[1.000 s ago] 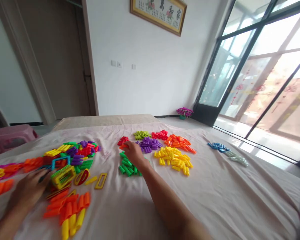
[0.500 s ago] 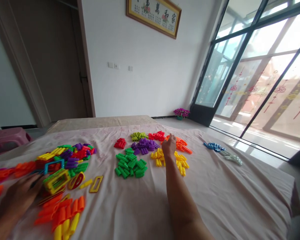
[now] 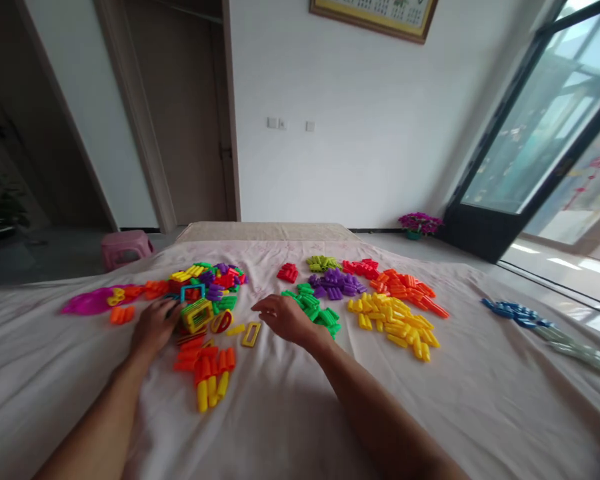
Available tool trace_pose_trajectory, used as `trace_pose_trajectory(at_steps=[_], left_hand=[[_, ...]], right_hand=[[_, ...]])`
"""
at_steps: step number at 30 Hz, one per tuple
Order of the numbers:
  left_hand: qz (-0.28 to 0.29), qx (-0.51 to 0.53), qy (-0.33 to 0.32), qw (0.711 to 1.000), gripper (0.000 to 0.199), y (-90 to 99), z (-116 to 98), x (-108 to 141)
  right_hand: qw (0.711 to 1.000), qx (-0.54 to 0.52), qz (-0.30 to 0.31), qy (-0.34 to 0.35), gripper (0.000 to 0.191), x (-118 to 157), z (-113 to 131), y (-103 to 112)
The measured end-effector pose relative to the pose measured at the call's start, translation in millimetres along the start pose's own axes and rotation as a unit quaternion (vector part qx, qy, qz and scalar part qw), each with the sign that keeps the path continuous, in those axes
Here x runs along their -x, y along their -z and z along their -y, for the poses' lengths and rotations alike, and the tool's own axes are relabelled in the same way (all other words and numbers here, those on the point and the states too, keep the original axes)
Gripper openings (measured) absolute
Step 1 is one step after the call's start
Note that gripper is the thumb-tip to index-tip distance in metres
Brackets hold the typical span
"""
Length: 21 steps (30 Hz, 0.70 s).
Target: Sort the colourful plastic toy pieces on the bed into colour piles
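Cloth (image 3: 260, 427); hands (image 3: 286, 319) (now closer together)

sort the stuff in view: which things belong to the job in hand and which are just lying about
Likely the job:
- mixed plastic pieces, by the left hand
- green pieces, by the right hand
- purple pieces and yellow pieces, grouped by colour

Just about:
- pink stool
- purple flowers
- framed picture
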State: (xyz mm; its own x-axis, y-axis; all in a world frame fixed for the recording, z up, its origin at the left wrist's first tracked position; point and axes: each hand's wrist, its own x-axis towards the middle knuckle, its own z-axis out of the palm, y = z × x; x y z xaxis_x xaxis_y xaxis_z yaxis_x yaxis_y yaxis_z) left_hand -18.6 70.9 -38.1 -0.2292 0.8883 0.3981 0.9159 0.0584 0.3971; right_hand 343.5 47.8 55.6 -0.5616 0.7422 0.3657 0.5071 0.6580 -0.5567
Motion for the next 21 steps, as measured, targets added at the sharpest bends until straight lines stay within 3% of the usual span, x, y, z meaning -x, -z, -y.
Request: trace_pose_trajectory(at_steps=[2, 5, 8, 13, 17, 21], left_hand=[[-0.001, 0.011, 0.007, 1.0, 0.06, -0.9, 0, 1], [-0.003, 0.014, 0.01, 1.0, 0.059, -1.6, 0, 2], [-0.003, 0.017, 0.009, 1.0, 0.057, -1.7, 0, 2], [0.005, 0.022, 0.001, 1.0, 0.058, -4.5, 8, 0], [0.011, 0.017, -0.004, 1.0, 0.059, -7.9, 15, -3], [0.011, 0.0, -0.008, 1.0, 0.051, -9.3, 18, -5]], right_hand=[[0.998, -0.005, 0.053, 0.039, 0.032, 4, 16, -21], [0.993, 0.008, 0.079, 0.087, 0.038, 11, 29, -44], [0.985, 0.033, 0.101, 0.133, 0.041, 17, 34, -56], [0.981, 0.077, 0.101, 0.145, 0.025, 23, 35, -67], [0.985, 0.065, 0.084, 0.134, 0.03, 17, 26, -55], [0.997, 0.042, 0.024, 0.059, 0.033, 6, 3, -11]])
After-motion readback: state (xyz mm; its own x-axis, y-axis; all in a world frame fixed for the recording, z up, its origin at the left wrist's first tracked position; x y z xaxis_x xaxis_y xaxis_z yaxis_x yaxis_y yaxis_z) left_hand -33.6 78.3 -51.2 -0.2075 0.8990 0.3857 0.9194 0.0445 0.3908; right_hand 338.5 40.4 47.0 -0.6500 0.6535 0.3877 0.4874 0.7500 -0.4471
